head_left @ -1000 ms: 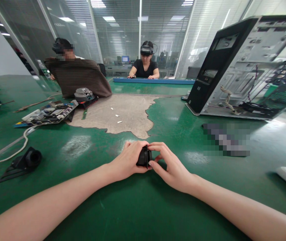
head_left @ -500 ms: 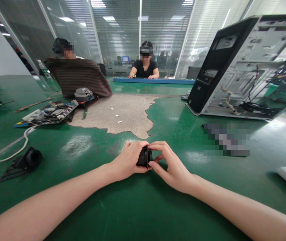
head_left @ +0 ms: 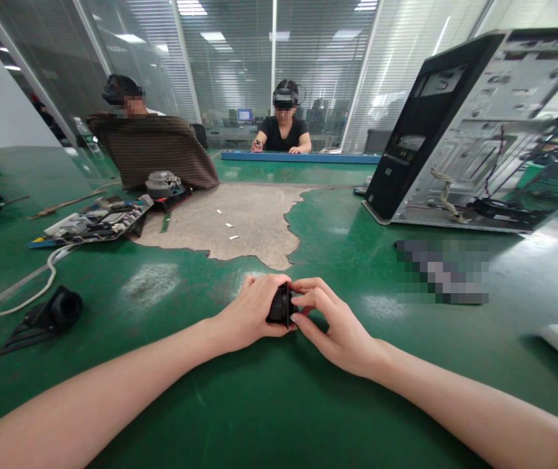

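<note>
A small black plastic part (head_left: 279,307) with a thin flange on its right side is held just above or on the green table (head_left: 240,404). My left hand (head_left: 246,311) wraps round it from the left, covering much of its body. On the right side, my right hand (head_left: 342,329) pinches the part near the flange, thumb below and fingertips above. Its exact kind cannot be made out. Off to the left lies a black piece (head_left: 64,306) with a round opening, apart from both hands.
An opened computer case (head_left: 420,137) stands at the right, with a pixelated dark item (head_left: 440,273) before it. A circuit board (head_left: 98,221) and white cable (head_left: 39,290) lie left. Behind the worn patch (head_left: 254,202), a person (head_left: 286,133) sits across; another sits beyond a draped brown cover (head_left: 152,146).
My right index finger has bent and shifted slightly on the part's right side. My left hand and the part stay nearly still. The person across has raised one hand a little.
</note>
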`<act>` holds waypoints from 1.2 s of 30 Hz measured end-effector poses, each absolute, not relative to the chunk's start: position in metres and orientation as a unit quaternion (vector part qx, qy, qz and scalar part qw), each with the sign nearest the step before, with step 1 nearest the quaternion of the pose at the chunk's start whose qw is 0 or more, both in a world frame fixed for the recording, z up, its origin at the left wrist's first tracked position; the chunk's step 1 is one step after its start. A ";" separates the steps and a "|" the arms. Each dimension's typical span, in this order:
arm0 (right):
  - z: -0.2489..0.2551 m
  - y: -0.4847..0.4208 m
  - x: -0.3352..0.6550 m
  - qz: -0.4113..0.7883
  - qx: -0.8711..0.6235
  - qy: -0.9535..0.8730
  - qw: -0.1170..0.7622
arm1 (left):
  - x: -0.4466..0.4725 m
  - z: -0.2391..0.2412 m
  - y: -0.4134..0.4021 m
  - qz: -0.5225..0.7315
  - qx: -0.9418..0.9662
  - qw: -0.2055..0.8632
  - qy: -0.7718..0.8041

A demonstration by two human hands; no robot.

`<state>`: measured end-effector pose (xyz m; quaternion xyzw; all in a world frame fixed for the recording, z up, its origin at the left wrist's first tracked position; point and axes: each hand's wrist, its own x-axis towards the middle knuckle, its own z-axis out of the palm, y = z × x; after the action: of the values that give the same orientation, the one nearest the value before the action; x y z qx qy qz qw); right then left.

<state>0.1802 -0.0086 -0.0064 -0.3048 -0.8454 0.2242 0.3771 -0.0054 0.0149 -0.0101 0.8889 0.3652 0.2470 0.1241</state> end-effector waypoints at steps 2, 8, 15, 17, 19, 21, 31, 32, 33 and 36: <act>-0.007 -0.007 0.180 0.237 -0.312 -0.839 0.379 | -0.005 -0.011 0.015 0.247 0.889 0.124 0.364; -0.008 -0.007 0.178 0.276 -0.336 -0.824 0.364 | -0.005 -0.011 0.015 0.249 0.888 0.126 0.366; -0.007 -0.008 0.180 0.232 -0.308 -0.842 0.377 | -0.006 -0.010 0.015 0.241 0.889 0.125 0.368; -0.007 -0.008 0.181 0.196 -0.305 -0.852 0.378 | -0.006 -0.010 0.015 0.243 0.888 0.124 0.369; -0.007 -0.008 0.181 0.192 -0.308 -0.851 0.380 | -0.006 -0.010 0.015 0.246 0.887 0.125 0.370; -0.007 -0.008 0.180 0.207 -0.315 -0.842 0.386 | -0.005 -0.011 0.015 0.248 0.887 0.125 0.369; -0.005 -0.009 0.180 0.244 -0.317 -0.839 0.370 | -0.006 -0.010 0.014 0.245 0.888 0.129 0.367; -0.005 -0.009 0.181 0.232 -0.313 -0.842 0.373 | -0.006 -0.010 0.015 0.245 0.888 0.128 0.367; -0.006 -0.008 0.181 0.218 -0.309 -0.846 0.376 | -0.006 -0.011 0.015 0.246 0.888 0.126 0.369; -0.006 -0.008 0.181 0.202 -0.305 -0.847 0.386 | -0.005 -0.012 0.015 0.247 0.886 0.122 0.372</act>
<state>0.1808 -0.0078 -0.0058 -0.3050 -0.8467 0.2025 0.3862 -0.0053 0.0150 -0.0117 0.8863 0.3719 0.2473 0.1223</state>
